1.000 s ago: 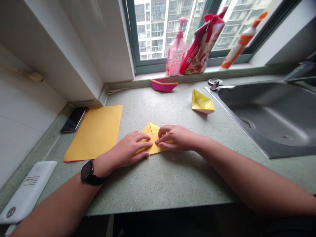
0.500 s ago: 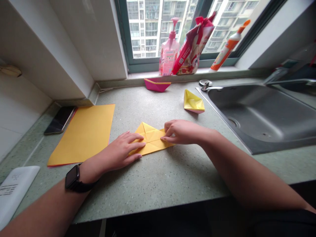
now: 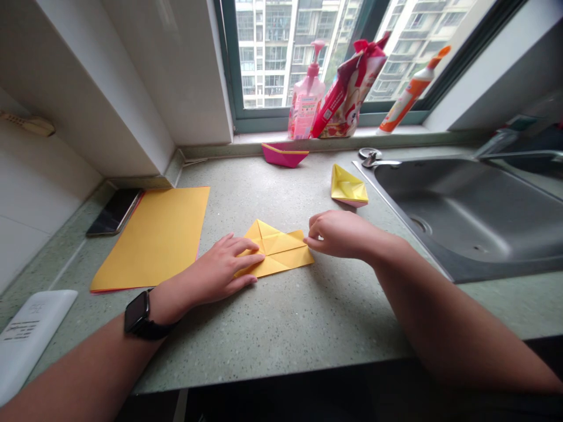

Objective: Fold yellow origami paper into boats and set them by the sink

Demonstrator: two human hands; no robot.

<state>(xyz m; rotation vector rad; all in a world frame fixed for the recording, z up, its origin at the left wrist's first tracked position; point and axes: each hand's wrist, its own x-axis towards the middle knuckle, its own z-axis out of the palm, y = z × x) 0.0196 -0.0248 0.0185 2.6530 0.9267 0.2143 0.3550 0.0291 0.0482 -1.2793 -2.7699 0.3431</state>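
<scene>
A folded sheet of yellow paper (image 3: 285, 252) lies on the counter with a pointed peak at its upper left and a crease running across to the right. My left hand (image 3: 220, 266) rests flat on its left end, fingers spread, covering that part. At the right edge of the paper is my right hand (image 3: 338, 234), its fingers curled and closed, the fingertips by the end of the crease with nothing visible in them. Behind them stand a magenta paper boat (image 3: 285, 156) and a yellow paper boat (image 3: 349, 186) with a pinkish underside.
To the left lies a stack of yellow-topped paper (image 3: 153, 240), with a dark phone (image 3: 115, 212) beside it and a white device (image 3: 37, 334) nearer me. A steel sink (image 3: 484, 217) occupies the right. A pink pump bottle (image 3: 305, 105), red bag (image 3: 352, 88) and orange-white bottle (image 3: 409, 94) line the sill.
My right hand has slid rightward along the crease to the paper's right edge, uncovering that end. My left hand stays on the paper. The whole view has shifted slightly.
</scene>
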